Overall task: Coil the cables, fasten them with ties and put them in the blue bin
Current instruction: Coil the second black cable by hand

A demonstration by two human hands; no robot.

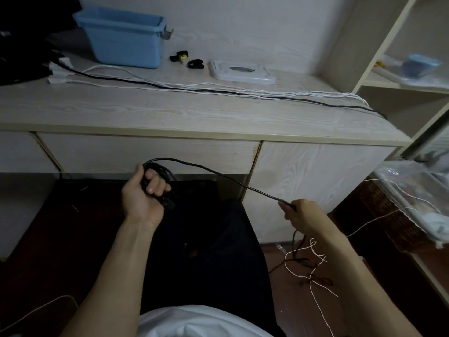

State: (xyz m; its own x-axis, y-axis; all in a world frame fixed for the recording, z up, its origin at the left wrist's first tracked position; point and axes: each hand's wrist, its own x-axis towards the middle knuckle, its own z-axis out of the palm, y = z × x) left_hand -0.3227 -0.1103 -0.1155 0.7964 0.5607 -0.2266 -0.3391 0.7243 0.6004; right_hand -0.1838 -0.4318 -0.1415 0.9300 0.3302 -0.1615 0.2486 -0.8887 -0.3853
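Observation:
My left hand point(143, 193) grips several loops of a black cable coil point(162, 173) in front of the desk drawer. From the coil a taut black cable point(233, 182) runs right and down to my right hand point(300, 214), which pinches it; the rest trails to the floor. The blue bin point(121, 35) stands on the desk at the back left. Two black ties point(195, 63) lie beside it. Several white cables point(218, 90) and another black cable lie stretched along the desk top.
A white flat device point(243, 71) lies on the desk right of the ties. Open shelves point(401, 69) stand at the right. Loose white and dark cables point(311, 266) are tangled on the floor below my right hand. A wicker basket point(379, 215) sits at the right.

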